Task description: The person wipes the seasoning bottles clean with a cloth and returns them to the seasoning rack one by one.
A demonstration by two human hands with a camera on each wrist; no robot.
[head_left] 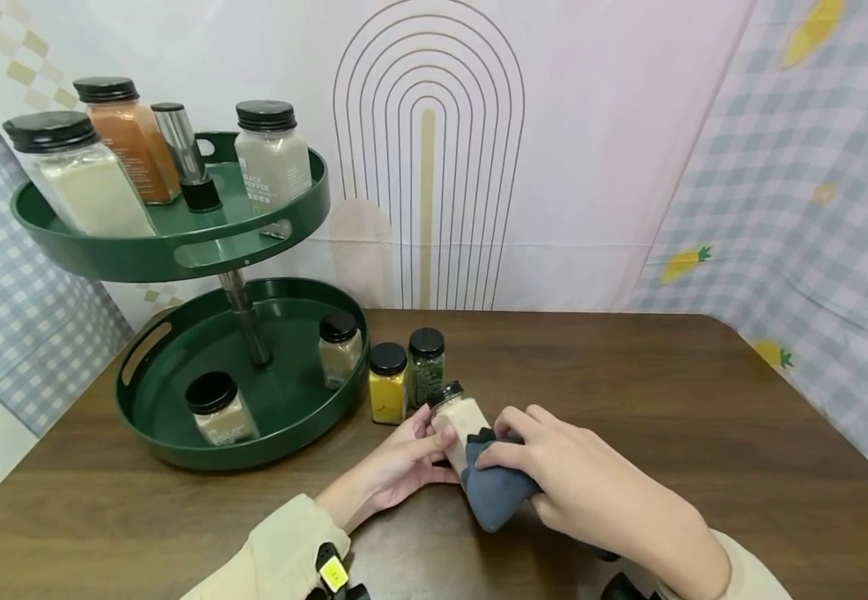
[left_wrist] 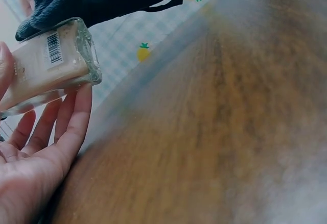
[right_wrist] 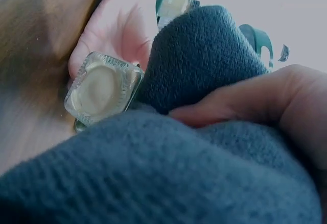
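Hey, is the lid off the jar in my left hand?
No, the head view shows a black lid on the upper end of the tilted jar that the left hand holds.

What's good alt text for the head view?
A person's left hand holds a tilted jar while the right hand holds a blue-grey cloth against it, over a wooden table. To the left, a green two-tier stand holds more jars; two small jars stand beside it.

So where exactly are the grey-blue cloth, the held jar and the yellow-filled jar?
Grey-blue cloth (head_left: 495, 492): head view, on its hanging lower part.
Held jar (left_wrist: 48, 71): left wrist view, on its flat side.
Yellow-filled jar (head_left: 388, 396): head view, mid-body, below the lid.
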